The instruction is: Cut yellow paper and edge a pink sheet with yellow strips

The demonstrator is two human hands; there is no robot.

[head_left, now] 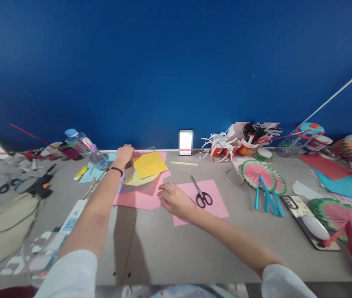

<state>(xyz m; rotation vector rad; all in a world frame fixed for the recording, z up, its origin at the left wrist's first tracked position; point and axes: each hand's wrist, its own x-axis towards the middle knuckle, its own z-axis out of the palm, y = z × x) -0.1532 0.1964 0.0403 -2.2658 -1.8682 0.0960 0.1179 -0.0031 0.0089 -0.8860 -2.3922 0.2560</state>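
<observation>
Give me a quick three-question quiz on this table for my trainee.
1. True or false: the scissors lie on a pink sheet.
2. Which colour is the top sheet of the pile by the left hand? A yellow, B green, C black.
3. Which hand is nearer the scissors?
Key: 1 true; 2 A; 3 the right hand.

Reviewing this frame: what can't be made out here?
All in the head view:
Small white upright card: pixelated, face unreadable.
Left hand: its grip on the stack of yellow and pink paper sheets is too small to tell.
Clear plastic bottle: label too small to read.
Red-handled pleated paper fan: cut off by the right edge.
</observation>
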